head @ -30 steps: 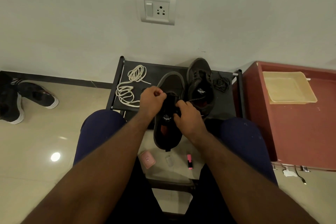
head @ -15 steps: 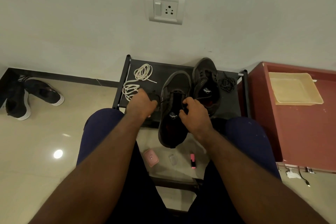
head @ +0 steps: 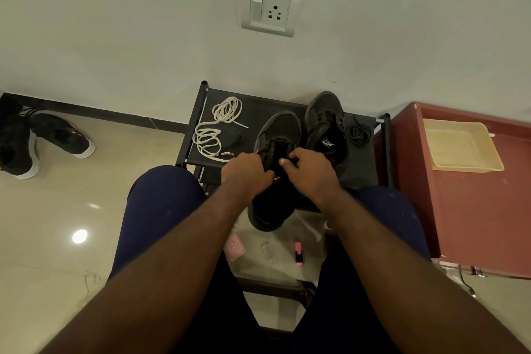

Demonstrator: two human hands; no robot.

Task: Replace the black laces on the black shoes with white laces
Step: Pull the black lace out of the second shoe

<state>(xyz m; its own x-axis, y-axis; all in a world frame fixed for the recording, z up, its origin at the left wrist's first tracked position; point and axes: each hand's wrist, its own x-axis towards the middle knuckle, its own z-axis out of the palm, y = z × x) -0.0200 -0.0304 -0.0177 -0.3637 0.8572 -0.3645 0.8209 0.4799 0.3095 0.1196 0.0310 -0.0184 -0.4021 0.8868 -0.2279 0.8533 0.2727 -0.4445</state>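
Two bare arms reach forward from the bottom of the view, between two knees in dark blue. On the floor between the legs lie a pink case (head: pixel 235 246) and a pink pen (head: pixel 298 253).

The left hand (head: pixel 245 174) and the right hand (head: pixel 311 174) meet on top of the shoe (head: pixel 280 128), backs up and close together. The left hand's fingers curl down and grip the left side of the shoe's opening. I cannot tell if a lace is between them. The right hand's thumb and bent fingers pinch the shoe's top on the right side.

The shoe is black. Its toe lies on the rack (head: pixel 258 105) and points at the wall. Its heel sticks out past the rack's front edge, toward the person.

A thin black lace (head: pixel 233 144) lies on the rack just left of the left hand. Beside it are the white laces (head: pixel 214 136), in two loose coils. The second shoe (head: pixel 326 119) lies just right of the first, touching it. A lace pile (head: pixel 359 135), black, sits at its right.

On the wall above is a socket (head: pixel 270 10).
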